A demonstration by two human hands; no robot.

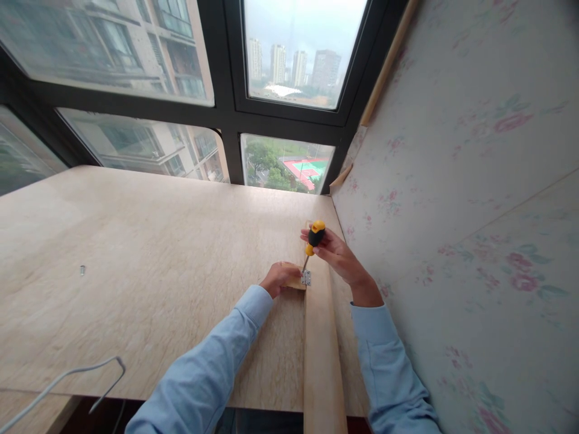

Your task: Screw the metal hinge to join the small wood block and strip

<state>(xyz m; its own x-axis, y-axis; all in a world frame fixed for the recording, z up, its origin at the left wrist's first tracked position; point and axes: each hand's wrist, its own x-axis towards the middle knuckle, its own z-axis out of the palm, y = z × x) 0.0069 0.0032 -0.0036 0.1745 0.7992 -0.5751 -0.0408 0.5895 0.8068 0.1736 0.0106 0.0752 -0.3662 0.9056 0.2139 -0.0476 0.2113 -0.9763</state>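
Observation:
A yellow and black screwdriver (pixel 316 234) is in my right hand (pixel 333 253), its shaft slanting down to a small silver hinge (pixel 306 278). The hinge lies where a long pale wooden board (pixel 322 343) meets a short wooden piece (pixel 296 282). My left hand (pixel 283 277) grips that short piece from the left, its fingers closed beside the hinge. The screwdriver's tip reaches the hinge's left leaf; a screw under it is too small to make out.
The marble-patterned sill (pixel 172 241) spreads to the left, with a small metallic item (pixel 82 270) on it. A white cable (pixel 67 375) hangs over its front edge. Dark-framed windows (pixel 226 114) stand behind, and a floral-papered wall (pixel 479 211) rises close on the right.

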